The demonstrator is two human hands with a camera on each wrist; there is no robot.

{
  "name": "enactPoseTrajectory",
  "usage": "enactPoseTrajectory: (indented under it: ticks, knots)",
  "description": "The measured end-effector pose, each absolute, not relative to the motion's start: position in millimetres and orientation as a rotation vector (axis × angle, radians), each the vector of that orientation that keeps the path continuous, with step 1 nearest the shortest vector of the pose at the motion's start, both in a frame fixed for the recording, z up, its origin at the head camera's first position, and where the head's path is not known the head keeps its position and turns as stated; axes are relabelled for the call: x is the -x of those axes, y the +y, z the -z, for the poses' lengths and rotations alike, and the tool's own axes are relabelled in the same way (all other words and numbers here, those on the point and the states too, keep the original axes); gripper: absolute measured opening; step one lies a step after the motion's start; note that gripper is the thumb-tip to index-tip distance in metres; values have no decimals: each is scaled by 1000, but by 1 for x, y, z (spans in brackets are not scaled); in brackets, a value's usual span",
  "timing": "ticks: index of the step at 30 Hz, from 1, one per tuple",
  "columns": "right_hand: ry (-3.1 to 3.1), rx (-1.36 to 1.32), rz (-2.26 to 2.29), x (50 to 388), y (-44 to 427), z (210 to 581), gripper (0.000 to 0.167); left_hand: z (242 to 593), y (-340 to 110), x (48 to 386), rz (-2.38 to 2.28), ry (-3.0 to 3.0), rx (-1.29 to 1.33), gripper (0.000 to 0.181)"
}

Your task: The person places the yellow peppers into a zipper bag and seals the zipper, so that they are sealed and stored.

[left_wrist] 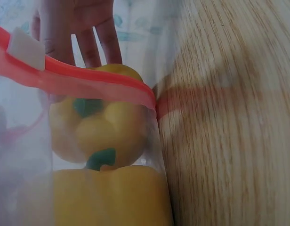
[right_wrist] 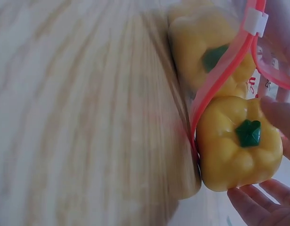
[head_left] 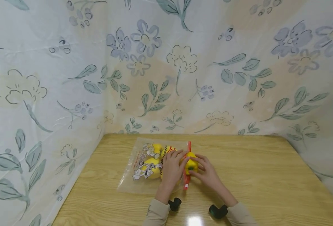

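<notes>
So, looks mostly done to me: the clear zip bag (head_left: 127, 185), lower middle of the head view, already has another yellow bell pepper (right_wrist: 201, 40) and more yellow pieces (head_left: 152, 171) inside. Leftover bit is one yellow bell pepper (head_left: 193, 160) at the bag's mouth, to the right, beside the red zip strip (head_left: 186, 181); not fully in, and I can't tell if any of it is. Right hand (head_left: 209, 173) has thumb and fingers around it. Left hand (head_left: 172, 166) lies over the mouth end, can't tell if it's pinching plastic. Zip isn't closed yet either.
</notes>
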State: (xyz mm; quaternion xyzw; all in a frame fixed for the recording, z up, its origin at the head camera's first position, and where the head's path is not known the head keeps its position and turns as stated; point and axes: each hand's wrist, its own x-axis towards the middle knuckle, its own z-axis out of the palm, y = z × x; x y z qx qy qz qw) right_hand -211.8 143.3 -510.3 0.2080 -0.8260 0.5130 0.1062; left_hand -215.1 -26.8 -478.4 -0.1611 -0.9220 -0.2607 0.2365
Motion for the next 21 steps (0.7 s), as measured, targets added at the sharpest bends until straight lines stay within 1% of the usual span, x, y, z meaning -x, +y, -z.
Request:
enactPoseTrajectory:
  ticks: [5, 9, 15, 21]
  knots:
    - [-2375, -627, -1600, 212, 146, 513, 41, 479, -26, 215, 730, -2493, 448, 36]
    - [-2348, -597, -1676, 211, 149, 515, 39, 479, -25, 214, 746, -2472, 455, 37]
    - [-2264, -576, -1940, 214, 150, 516, 40, 479, -25, 214, 765, -2491, 450, 38]
    - [-2191, -601, -2084, 217, 148, 516, 41, 480, -24, 214, 764, -2500, 447, 39]
